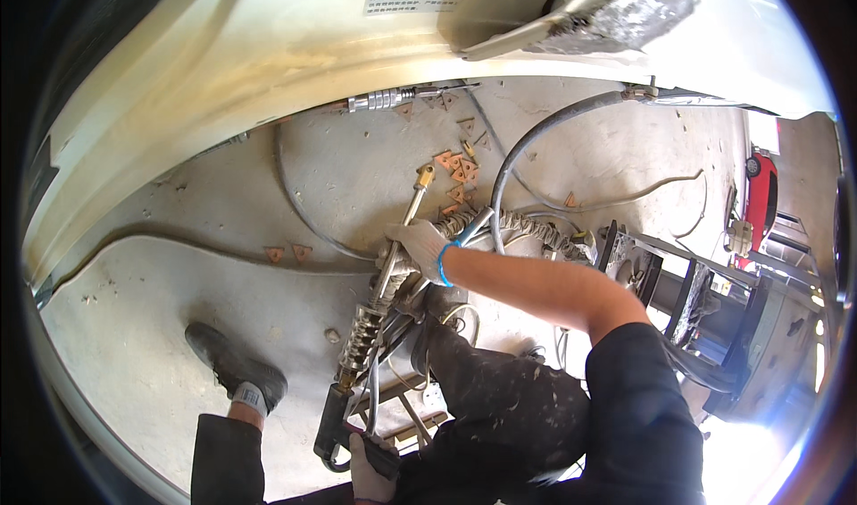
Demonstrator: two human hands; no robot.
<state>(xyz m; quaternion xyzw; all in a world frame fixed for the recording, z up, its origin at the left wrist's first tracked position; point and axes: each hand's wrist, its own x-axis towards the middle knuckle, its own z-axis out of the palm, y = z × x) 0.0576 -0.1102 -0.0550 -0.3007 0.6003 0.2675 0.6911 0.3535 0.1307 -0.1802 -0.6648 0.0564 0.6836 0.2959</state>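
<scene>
A long slide-hammer dent puller (361,340) slants across the middle, with a black pistol grip, a ribbed metal sleeve, a thin rod and a brass-coloured tip (426,176). My left hand (371,471), in a pale glove, is closed round the black grip at the bottom. Further up, my gloved right hand (416,243), with a blue band at the wrist, wraps the rod below the tip. Its fingers are partly hidden. Beside it lies a wrapped, ribbed cable (531,226). Several copper-coloured triangular pieces (460,168) are scattered on the floor beyond the tip.
A white vehicle body panel (241,59) with a yellow-topped label arches across the far side. Hoses and a thick grey cable (527,139) snake over the concrete floor (134,327). A metal-framed cart (687,300) stands at right, with a red car (760,197) beyond. My shoe (234,362) is at left.
</scene>
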